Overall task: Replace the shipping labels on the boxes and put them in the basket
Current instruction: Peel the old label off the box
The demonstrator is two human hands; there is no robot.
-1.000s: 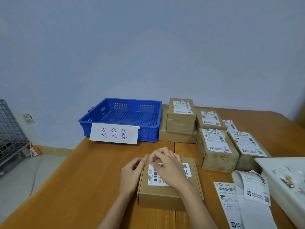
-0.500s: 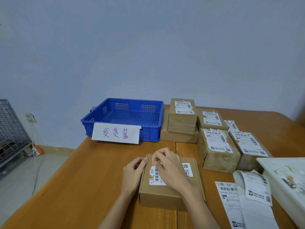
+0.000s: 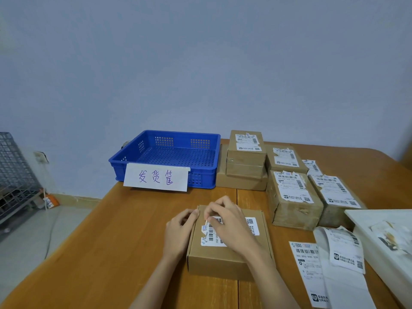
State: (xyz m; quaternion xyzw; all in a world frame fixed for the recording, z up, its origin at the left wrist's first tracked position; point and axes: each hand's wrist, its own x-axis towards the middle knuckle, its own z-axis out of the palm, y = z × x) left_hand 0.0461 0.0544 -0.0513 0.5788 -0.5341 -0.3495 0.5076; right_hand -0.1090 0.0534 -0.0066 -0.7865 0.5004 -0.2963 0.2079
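Peeling under way on a flat kraft cardboard box on the wooden bench, just in front of the blue perforated plastic basket. Right hand pinching the lifted, curled corner of the old shipping label; left hand curled against the box's left edge, bracing it. Basket holding no boxes, fronted by a handwritten paper sign.

Likely trouble: thin glossy paper tearing at the corner if pulled too sharply, leaving scraps stuck to the matte cardboard, or stripping the box's top ply. Light box apt to slide on the smooth varnished wood should the bracing hand slacken.

Right of the basket, stacked brown taped parcels, blocky and scuffed, with ragged labels. Beside the box, fresh labels on a waxy backing strip, and a white tray with scraps.
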